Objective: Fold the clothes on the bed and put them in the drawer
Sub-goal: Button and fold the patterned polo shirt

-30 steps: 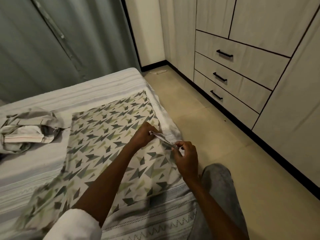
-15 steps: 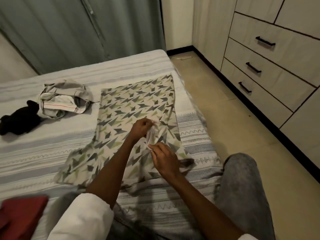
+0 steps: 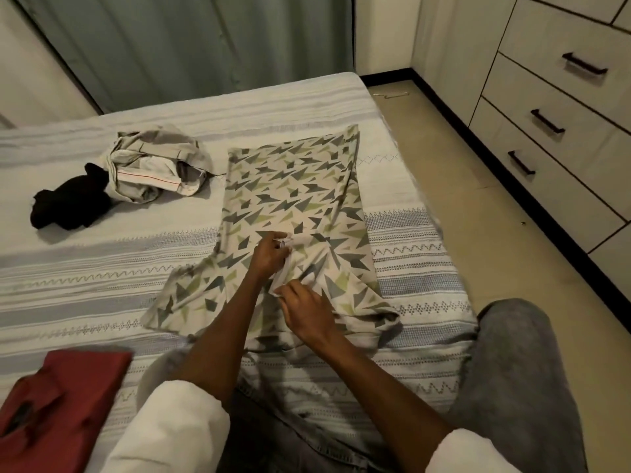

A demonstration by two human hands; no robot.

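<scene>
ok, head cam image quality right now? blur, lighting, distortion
Head view: dim warm indoor light, no glare; red garment at the lower left edge is smeared; both hands, left hand and right hand, pinching the patterned shirt, stay fairly sharp; wide-angle bend shows in the drawers at right; soft shadows beside the black garment.

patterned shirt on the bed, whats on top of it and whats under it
On the patterned shirt: the left hand and right hand, both pinching its pale edge. Beneath it lies the striped bedspread; anything else underneath is covered.
</scene>
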